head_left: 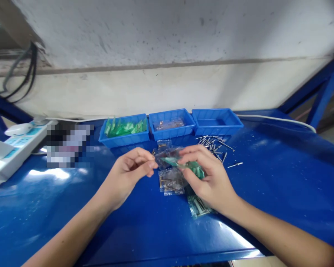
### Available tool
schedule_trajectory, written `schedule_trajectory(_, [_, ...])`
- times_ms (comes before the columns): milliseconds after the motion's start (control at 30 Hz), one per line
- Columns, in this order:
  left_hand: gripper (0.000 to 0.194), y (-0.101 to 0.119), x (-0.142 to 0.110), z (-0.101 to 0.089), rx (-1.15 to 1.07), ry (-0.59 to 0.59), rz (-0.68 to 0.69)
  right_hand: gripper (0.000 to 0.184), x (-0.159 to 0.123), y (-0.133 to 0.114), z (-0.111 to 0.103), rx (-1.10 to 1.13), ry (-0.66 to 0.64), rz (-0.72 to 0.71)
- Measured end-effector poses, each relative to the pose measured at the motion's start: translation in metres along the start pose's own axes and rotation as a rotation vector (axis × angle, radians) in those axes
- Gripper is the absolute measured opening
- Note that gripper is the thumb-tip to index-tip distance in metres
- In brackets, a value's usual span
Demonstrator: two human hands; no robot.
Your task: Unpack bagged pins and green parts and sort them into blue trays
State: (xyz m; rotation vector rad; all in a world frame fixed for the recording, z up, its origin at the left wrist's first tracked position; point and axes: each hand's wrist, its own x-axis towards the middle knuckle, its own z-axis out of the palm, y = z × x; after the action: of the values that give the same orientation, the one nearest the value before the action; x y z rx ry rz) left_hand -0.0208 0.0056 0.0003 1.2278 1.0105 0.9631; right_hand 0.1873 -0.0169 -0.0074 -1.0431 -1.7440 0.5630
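My right hand (208, 174) pinches a small clear bag with green parts (180, 163) just above the blue table (267, 185). My left hand (130, 170) is curled beside it, thumb and fingers pinched near the bag's left end; what it holds is too small to make out. Under my hands lie clear bags of small metal parts (171, 181) and another green-filled bag (199, 205). A scatter of loose metal pins (215, 146) lies just beyond my right hand.
Three blue trays stand at the back: the left one (124, 130) holds green bags, the middle one (171, 124) clear bags, the right one (216, 121) looks empty. A white power strip (13, 144) lies at far left. A wall stands close behind.
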Motion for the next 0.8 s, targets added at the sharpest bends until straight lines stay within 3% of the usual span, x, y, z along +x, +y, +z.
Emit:
schedule_trajectory(100, [0.026,0.0,-0.004,0.009,-0.185,-0.115,-0.233,0.021,0.0,0.003,-0.003,-0.13,0.074,-0.158])
schedule_trajectory(200, [0.035,-0.003,-0.003,0.011,-0.411,-0.181,-0.386,0.025,-0.002,0.004,-0.003,-0.155,0.048,-0.267])
schedule_trajectory(333, [0.015,-0.005,-0.005,0.013,-0.486,-0.294,-0.446,0.03,-0.006,0.007,0.0,-0.15,-0.016,-0.367])
schedule_trajectory(467, [0.005,-0.005,-0.01,0.021,-0.393,-0.163,-0.379,0.032,-0.009,0.008,0.004,-0.18,-0.033,-0.368])
schedule_trajectory(567, [0.008,-0.005,-0.012,0.023,-0.076,-0.019,-0.168,0.032,-0.008,0.004,0.004,-0.208,-0.069,-0.255])
schedule_trajectory(700, [0.011,-0.005,-0.014,0.019,0.558,0.201,0.466,0.021,-0.003,-0.004,0.002,-0.104,-0.154,0.005])
schedule_trajectory(767, [0.022,-0.007,-0.016,0.017,0.754,0.204,0.728,0.017,-0.001,-0.007,0.002,0.077,-0.242,0.1])
schedule_trajectory(800, [0.025,-0.008,-0.016,0.017,0.808,0.167,0.778,0.019,0.0,-0.007,0.002,0.159,-0.272,0.142])
